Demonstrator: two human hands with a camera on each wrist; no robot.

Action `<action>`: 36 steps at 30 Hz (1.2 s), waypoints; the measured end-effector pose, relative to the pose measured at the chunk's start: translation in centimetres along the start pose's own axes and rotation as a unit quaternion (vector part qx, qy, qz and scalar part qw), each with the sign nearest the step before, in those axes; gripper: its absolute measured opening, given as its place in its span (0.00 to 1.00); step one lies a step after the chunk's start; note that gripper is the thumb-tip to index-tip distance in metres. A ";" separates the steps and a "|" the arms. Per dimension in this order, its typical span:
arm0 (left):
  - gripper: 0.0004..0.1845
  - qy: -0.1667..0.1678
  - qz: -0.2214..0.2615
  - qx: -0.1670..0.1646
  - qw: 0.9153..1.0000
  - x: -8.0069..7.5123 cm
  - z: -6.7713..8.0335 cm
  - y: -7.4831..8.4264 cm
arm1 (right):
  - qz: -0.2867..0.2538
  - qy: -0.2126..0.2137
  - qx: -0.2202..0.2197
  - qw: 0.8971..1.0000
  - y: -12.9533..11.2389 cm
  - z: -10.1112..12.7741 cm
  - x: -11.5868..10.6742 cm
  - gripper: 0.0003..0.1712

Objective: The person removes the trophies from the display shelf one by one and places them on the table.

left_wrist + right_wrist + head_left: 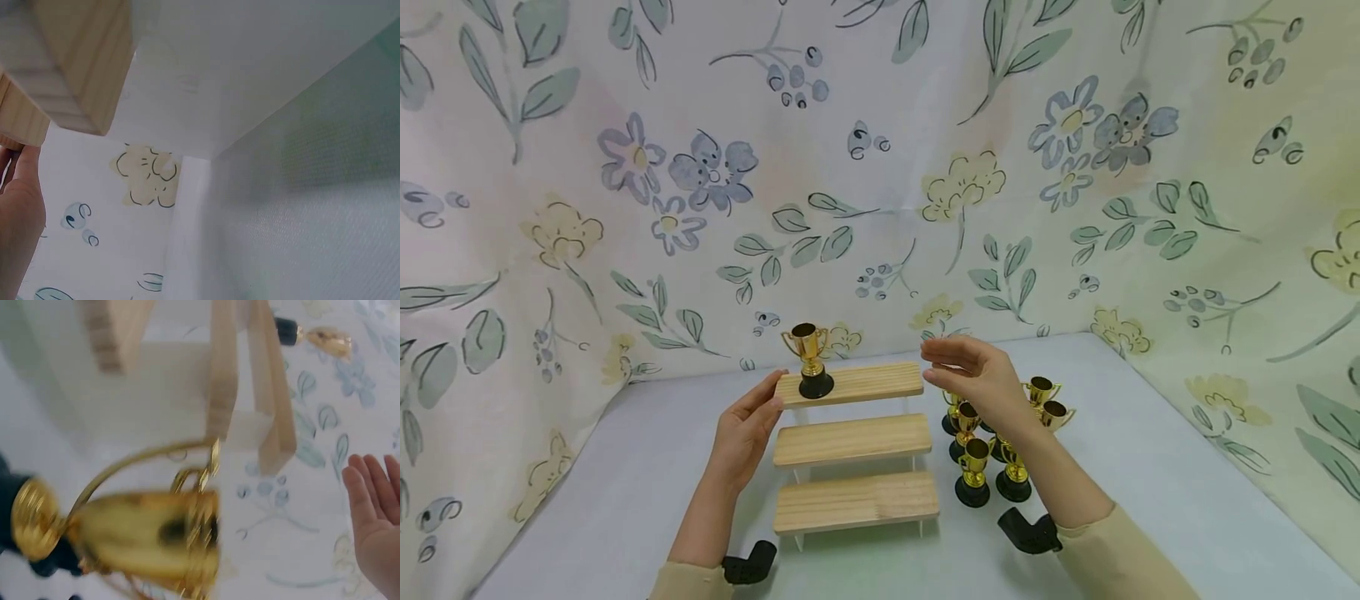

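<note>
Trophies so far: just one gold trophy [807, 358] up on the wooden riser [850, 450], standing upright near the left end of the top step [850, 384]. Looks like early days then, with one placed and the rest waiting. Middle step [852, 439] and bottom step [856, 502] bare for now. Remaining trophy cluster [1000, 437] bunched on the counter [1150, 467] just beside the riser's right side, toward the counter's right half; roughly six or seven, hard to count since some hide behind the right forearm. All gold cups on black bases, all upright as far as visible.

Left hand [743, 432] resting against the left end of the top step, fingers straight, touching the wood but not wrapped around it. Same story from the left wrist view: fingers beside the plank ends. Right hand [973, 375] hovering above the cluster, just off the right end of the top step, fingers relaxed and spread, holding nothing. Right wrist view mostly a blurry trophy up close, plus the open palm at the edge.

So judging by that: plenty left to move, probably most of the job.

Counter plain white, smooth, with the riser sitting about mid-counter toward the back edge. Backdrop made of floral fabric [880, 167] hung behind and along both sides, pale with blue and yellow flowers and green leaves, meeting at the back corners. Beige sleeves and black wrist mounts at the near edge.
</note>
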State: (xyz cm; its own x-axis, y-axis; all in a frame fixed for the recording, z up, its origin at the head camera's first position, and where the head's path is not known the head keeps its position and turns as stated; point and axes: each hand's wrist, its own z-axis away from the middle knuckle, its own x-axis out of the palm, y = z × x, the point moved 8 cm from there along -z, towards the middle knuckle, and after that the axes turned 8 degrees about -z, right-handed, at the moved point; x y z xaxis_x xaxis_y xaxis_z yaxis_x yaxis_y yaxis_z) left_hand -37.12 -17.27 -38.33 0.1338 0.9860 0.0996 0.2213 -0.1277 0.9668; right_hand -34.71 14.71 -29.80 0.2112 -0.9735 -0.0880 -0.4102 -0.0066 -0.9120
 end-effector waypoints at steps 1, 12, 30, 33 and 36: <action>0.31 0.000 -0.001 0.000 1.000 0.0 0.0 0.0 | -0.002 0.001 0.001 1.000 -0.2 -0.2 0.5 0.24; 0.32 -0.001 0.000 -0.005 1.000 0.2 0.0 -0.1 | 0.001 0.014 -0.011 1.000 -1.3 -2.9 4.6 0.18; 0.31 0.001 -0.002 0.003 1.000 0.2 0.3 0.1 | 0.050 -0.019 -0.024 0.998 -3.5 -7.8 11.7 0.27; 0.31 0.003 -0.006 0.001 1.000 0.2 0.3 0.1 | 0.051 -0.021 -0.019 0.998 -3.6 -8.0 12.1 0.28; 0.31 0.003 -0.010 -0.001 1.000 0.2 0.2 0.0 | 0.049 -0.022 -0.009 0.999 -3.3 -8.2 12.3 0.27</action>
State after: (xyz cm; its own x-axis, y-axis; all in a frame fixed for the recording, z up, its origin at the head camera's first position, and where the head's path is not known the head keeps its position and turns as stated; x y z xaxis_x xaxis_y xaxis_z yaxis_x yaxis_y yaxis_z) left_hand -36.87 -17.14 -38.32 0.1227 0.9891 0.0811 0.2230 -0.1071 0.9689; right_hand -38.03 0.86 -24.56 0.2083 -0.9585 -0.1947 -0.4464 0.0840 -0.8909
